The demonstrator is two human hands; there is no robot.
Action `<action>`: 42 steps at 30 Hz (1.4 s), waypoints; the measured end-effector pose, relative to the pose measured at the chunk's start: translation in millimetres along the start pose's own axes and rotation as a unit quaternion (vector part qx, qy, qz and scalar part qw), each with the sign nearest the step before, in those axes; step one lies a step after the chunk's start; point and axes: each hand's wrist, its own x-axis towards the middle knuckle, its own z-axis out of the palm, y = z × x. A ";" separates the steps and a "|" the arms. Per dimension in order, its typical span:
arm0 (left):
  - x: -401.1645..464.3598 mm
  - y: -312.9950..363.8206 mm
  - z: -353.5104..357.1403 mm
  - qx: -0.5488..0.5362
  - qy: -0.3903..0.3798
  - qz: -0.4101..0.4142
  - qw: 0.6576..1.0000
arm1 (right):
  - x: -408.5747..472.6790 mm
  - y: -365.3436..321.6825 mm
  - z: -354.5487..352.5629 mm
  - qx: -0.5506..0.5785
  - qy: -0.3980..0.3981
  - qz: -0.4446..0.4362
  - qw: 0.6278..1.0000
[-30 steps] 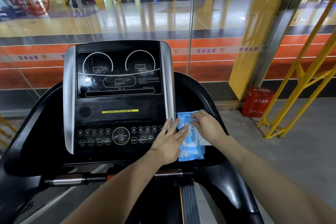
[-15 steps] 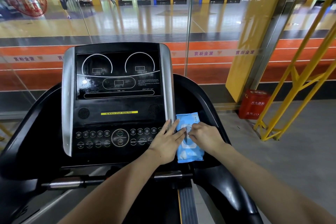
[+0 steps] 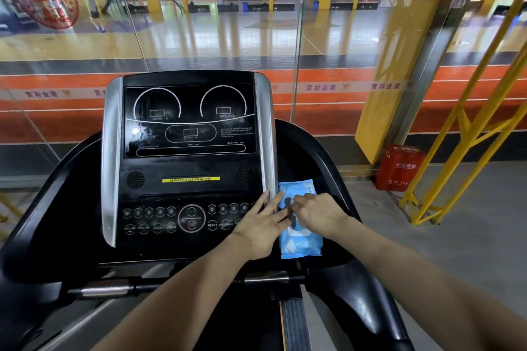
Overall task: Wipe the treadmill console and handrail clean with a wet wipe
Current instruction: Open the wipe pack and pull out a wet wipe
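Both hands have barely shifted since a second ago. My left hand (image 3: 261, 226) lies flat, fingers straight and spread, tips on the blue wet-wipe pack (image 3: 301, 239) and the treadmill console (image 3: 188, 168) edge. My right hand (image 3: 320, 215) curls its fingertips together on the pack's top flap, pinching it. That pack lies under both sets of fingers, in the side tray (image 3: 333, 258).

1. The console (image 3: 188, 162) is black, with silver strips on both sides and white curved lines on its screen.
2. A yellow band (image 3: 190, 179) with dark letters crosses the console.
3. The wipe pack (image 3: 301, 245) is light blue with white patches.
4. The box (image 3: 399, 168) on the floor is red.
5. The metal frame (image 3: 467, 122) is yellow.
6. The running track (image 3: 328, 111) is orange with white lines.
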 end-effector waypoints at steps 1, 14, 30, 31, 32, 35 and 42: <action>0.0 0.3 -0.1 0.000 0.000 0.000 1.000 | -0.1 0.9 0.2 -0.002 0.005 -0.007 1.000; -1.2 -0.5 1.6 -0.011 -0.002 -0.007 1.000 | -10.3 11.5 10.3 0.100 0.043 -0.036 0.993; -1.8 2.9 5.5 -0.028 0.013 -0.015 0.999 | -17.6 14.5 22.4 0.174 0.099 0.031 0.979; -1.6 2.9 5.6 -0.030 0.014 -0.015 0.999 | -18.2 13.1 22.9 0.168 0.099 0.031 0.980; -1.5 3.1 5.5 -0.032 0.015 -0.015 0.999 | -18.5 11.7 23.8 0.160 0.099 0.032 0.982; -1.2 3.4 5.0 -0.035 0.018 -0.015 0.999 | -16.0 7.3 26.4 0.132 0.058 0.038 0.989; -1.6 2.6 6.6 -0.043 0.027 -0.011 0.999 | -10.3 4.8 35.0 0.147 0.029 0.043 0.988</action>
